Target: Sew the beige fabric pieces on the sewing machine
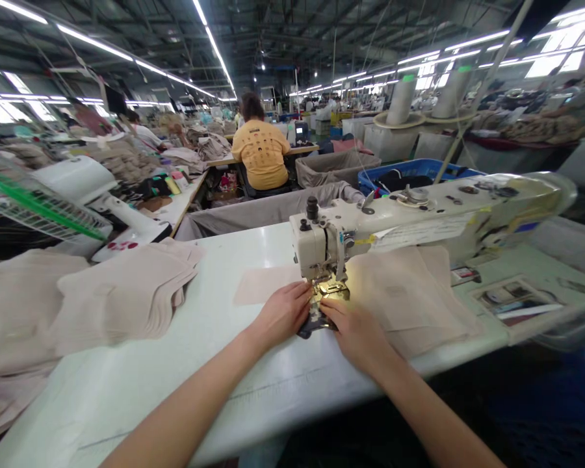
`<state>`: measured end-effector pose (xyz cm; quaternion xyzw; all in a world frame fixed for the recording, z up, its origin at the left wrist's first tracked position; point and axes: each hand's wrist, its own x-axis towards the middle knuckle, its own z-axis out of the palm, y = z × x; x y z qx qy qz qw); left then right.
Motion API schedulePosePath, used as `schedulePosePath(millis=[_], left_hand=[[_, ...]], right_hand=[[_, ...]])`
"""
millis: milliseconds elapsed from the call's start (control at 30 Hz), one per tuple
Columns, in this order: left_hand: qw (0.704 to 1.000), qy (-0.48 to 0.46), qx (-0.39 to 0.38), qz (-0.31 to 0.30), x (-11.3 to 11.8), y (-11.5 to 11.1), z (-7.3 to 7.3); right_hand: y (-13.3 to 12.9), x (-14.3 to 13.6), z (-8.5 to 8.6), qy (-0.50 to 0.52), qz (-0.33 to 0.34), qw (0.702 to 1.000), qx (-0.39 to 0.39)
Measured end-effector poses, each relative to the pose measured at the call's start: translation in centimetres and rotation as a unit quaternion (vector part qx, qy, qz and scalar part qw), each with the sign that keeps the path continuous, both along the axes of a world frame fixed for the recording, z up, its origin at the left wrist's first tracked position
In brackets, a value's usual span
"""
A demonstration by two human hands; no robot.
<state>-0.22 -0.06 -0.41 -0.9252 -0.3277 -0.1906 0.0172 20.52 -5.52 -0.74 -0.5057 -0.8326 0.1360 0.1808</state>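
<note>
A white sewing machine (316, 250) stands on the pale table, its needle area lit yellow. My left hand (283, 313) is at the left of the presser foot, fingers bent and pressed together; what is in them, if anything, is hidden. At the right of the needle area, my right hand (358, 333) has its fingertips closed over the shiny metal plate (334, 290); anything under them is too small to make out. A small beige fabric piece (258, 286) lies flat just beyond my left hand. Larger beige fabric panels (404, 292) lie under the machine's arm, beside my right hand.
Stacked beige fabric panels (121, 286) cover the table's left side. A white fan-like device (78, 179) stands behind them. Past the table are a grey cloth-lined bin (253, 211), a blue basket (419, 170) and thread cones (400, 101). A person in a yellow shirt (262, 153) sits ahead.
</note>
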Motion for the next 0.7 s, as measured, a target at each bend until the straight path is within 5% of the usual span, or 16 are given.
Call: schedulePosePath(millis=[167, 700], left_hand=[[1.000, -0.016, -0.004, 0.002, -0.1, -0.2, -0.3], [1.000, -0.011, -0.026, 0.000, 0.0, -0.2, 0.3]], right_hand=[[-0.7, 0.0, -1.3, -0.010, -0.015, 0.999, 0.033], [-0.7, -0.2, -1.6, -0.017, -0.015, 0.998, 0.062]])
